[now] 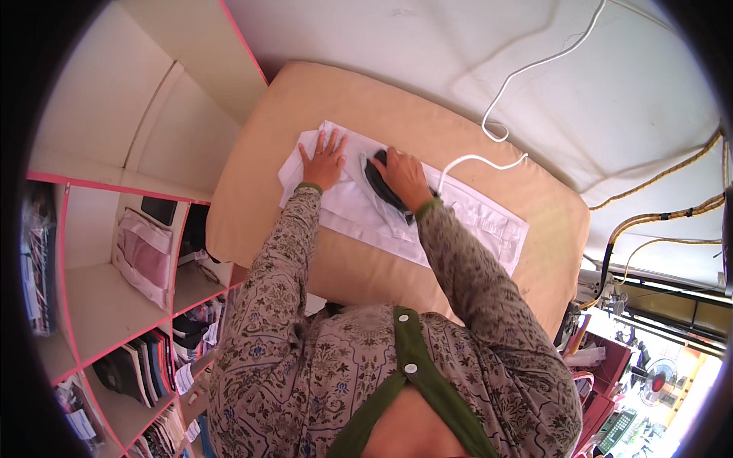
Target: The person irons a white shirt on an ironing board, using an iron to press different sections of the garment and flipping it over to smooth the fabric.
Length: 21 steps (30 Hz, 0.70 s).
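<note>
A folded white garment [481, 220] lies slantwise on a padded table with a tan cloth cover [366, 91]. My left hand [323, 163] rests palm down on the garment's left end, its fingers spread and holding nothing. Around the handle of a clothes iron [378, 180], my right hand [405, 174] is closed. The iron sits on the middle of the garment, and my hand hides part of its body. From the iron's rear, by my right wrist, a white cord [467, 160] curves up and over the table.
Along the wall behind the table, a white cable [529, 66] hangs down near the table's far edge. At left stand pink-edged shelves [109, 286] with packed folded clothes [146, 257]. Yellow-and-black cables [664, 216] run along the right wall; a fan [655, 380] stands lower right.
</note>
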Each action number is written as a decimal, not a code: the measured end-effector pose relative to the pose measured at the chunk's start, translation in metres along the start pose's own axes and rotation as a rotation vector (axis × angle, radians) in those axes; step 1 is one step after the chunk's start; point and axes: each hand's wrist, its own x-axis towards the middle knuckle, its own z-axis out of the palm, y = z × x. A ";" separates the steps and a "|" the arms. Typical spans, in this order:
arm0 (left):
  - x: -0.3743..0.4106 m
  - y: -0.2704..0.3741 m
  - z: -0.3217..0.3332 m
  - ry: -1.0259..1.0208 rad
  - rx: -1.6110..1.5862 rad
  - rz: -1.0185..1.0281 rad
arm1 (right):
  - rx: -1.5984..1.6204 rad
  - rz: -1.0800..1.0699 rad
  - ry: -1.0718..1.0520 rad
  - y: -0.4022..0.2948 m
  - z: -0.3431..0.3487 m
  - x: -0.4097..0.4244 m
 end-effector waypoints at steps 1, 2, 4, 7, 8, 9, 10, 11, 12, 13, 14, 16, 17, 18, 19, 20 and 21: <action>0.001 -0.005 0.006 0.016 0.013 0.000 | 0.010 -0.002 -0.010 -0.007 0.006 0.024; 0.000 -0.007 0.012 0.028 0.020 0.002 | 0.017 0.001 -0.027 -0.012 0.008 0.039; 0.001 -0.008 0.013 -0.010 0.027 -0.006 | 0.027 0.024 -0.077 -0.015 0.011 0.052; 0.001 -0.008 0.013 -0.036 0.028 -0.017 | 0.076 0.067 -0.112 -0.010 0.011 0.030; 0.000 -0.009 0.013 -0.039 0.028 -0.023 | 0.099 0.081 -0.117 -0.008 0.009 0.013; -0.001 -0.013 0.013 -0.039 0.008 -0.029 | 0.082 0.134 -0.218 -0.016 -0.007 -0.007; -0.001 -0.013 0.013 -0.036 -0.016 -0.025 | 0.056 0.129 -0.251 -0.017 -0.017 -0.034; 0.000 -0.010 0.013 -0.034 -0.039 -0.021 | 0.038 0.112 -0.271 -0.016 -0.024 -0.058; 0.002 0.000 0.008 -0.040 -0.031 -0.059 | 0.052 0.140 -0.289 -0.015 -0.034 -0.077; 0.004 0.011 0.003 -0.048 -0.024 -0.096 | 0.066 0.168 -0.307 -0.012 -0.041 -0.089; 0.007 0.024 -0.001 -0.057 -0.016 -0.132 | 0.053 0.171 -0.273 -0.010 -0.043 -0.091; 0.010 0.057 0.006 0.115 -0.146 -0.105 | 0.028 0.168 -0.200 -0.016 -0.045 -0.088; 0.011 0.076 0.011 0.198 -0.213 -0.095 | 0.018 0.220 -0.174 -0.014 -0.047 -0.086; 0.006 0.105 0.009 0.162 -0.303 -0.041 | 0.003 0.279 -0.145 -0.005 -0.046 -0.083; 0.000 0.124 0.015 0.096 -0.267 -0.028 | -0.004 0.332 -0.116 0.003 -0.047 -0.079; -0.011 0.134 0.020 0.054 -0.244 -0.026 | -0.013 0.414 -0.125 0.022 -0.050 -0.080; -0.023 0.143 0.024 0.006 -0.220 -0.020 | -0.017 0.481 -0.150 0.043 -0.056 -0.088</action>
